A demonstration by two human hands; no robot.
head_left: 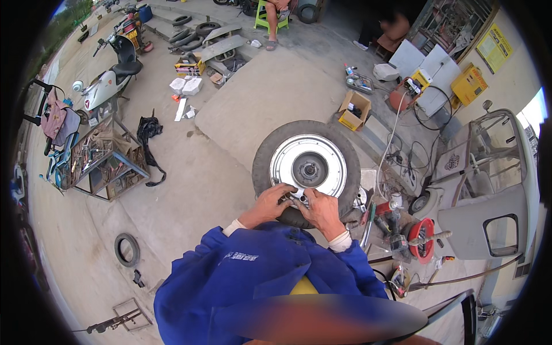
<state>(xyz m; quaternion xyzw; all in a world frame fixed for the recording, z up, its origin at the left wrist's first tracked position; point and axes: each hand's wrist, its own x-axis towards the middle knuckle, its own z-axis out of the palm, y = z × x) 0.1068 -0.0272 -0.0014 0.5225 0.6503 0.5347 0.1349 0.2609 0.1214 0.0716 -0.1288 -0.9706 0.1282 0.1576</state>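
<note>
A wheel with a dark tyre [269, 151] and a silver rim [337, 166] lies flat in front of me, with a hub [309, 171] at its middle. At the rim's near edge, my left hand [269, 204] has curled fingers round something small and dark that I cannot make out. Beside it, my right hand [321, 211] is closed at a small metal fitting [302, 199], its fingertips near those of the left. Tools [369, 223] and a red tray [422, 241] lie right of the wheel.
A tool rack [106, 158] and scooter [122, 69] stand left, with a loose tyre [126, 249] nearer. A cardboard box [353, 111], hoses and a small vehicle [483, 201] are on the right. Two other people [273, 17] [388, 34] sit at the back.
</note>
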